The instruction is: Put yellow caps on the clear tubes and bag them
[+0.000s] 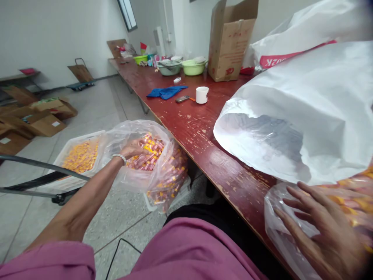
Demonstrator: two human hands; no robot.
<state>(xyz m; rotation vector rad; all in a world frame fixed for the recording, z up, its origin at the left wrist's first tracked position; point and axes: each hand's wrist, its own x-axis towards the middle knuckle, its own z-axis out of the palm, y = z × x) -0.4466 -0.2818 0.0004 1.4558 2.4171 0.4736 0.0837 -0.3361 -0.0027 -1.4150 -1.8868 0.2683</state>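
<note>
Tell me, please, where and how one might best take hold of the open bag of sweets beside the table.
Probably by the loose rim of the bag, from above: its mouth gapes upward and the film stands slack, while the body bulges with sweets. The far edge seems freer, since the left hand reaches in from the left.

L hand [135, 150] in open bag [132, 179] w/ wrpd pcs [147, 161] | R hand [326, 229] at clr bag [275, 217] on tbl [201, 136]

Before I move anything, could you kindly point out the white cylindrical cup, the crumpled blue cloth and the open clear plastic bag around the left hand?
White cylindrical cup [201, 96]: head view, on its outer wall.
Crumpled blue cloth [166, 92]: head view, on its middle.
Open clear plastic bag [136, 179]: head view, on its near wall.
</note>
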